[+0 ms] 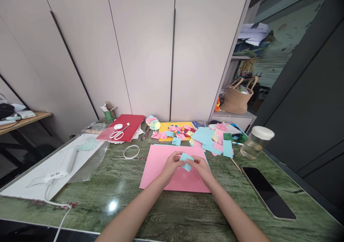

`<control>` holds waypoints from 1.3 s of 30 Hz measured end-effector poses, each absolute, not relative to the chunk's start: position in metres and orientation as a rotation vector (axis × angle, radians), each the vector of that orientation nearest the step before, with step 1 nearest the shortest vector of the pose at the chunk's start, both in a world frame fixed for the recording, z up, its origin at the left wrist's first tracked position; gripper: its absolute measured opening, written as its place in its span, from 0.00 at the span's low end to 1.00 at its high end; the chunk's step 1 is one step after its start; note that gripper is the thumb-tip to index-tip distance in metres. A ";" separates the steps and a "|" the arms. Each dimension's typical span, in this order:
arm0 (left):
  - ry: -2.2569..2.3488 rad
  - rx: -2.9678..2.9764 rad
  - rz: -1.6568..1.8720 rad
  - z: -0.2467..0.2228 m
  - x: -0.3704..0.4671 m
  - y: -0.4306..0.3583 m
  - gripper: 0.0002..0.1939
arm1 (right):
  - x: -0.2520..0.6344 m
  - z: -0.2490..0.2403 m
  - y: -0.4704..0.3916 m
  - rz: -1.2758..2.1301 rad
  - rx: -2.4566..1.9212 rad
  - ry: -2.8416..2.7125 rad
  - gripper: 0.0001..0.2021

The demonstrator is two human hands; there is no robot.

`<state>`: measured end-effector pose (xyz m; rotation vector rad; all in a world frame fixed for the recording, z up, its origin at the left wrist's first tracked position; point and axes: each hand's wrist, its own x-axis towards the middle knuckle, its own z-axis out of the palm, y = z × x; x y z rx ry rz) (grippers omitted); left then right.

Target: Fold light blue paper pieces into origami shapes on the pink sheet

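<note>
A small light-blue folded paper [186,160] is held up between my two hands, above a pink paper sheet [158,163]. My left hand [172,163] pinches its left side, fingers closed. On the other side, my right hand [200,165] grips the right edge between thumb and fingers. Creases and a pointed lower corner show on the folded paper. Just beyond the pink sheet lies another small blue folded piece [176,141], near several pink and blue folded paper shapes [179,136] on a yellow sheet [163,127].
Scissors [117,135] rest on a red folder [134,122] at the back left, with a white cable ring [131,151] nearer. Loose coloured paper [202,136] lies back right. A lidded jar [254,145] and a phone [267,192] are at right. A power bank [61,165] is at left.
</note>
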<state>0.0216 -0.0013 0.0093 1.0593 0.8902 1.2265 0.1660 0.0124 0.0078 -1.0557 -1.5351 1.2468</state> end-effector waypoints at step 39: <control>0.667 0.854 1.153 0.016 0.000 0.007 0.19 | 0.175 0.011 0.018 1.653 -0.829 -0.987 0.07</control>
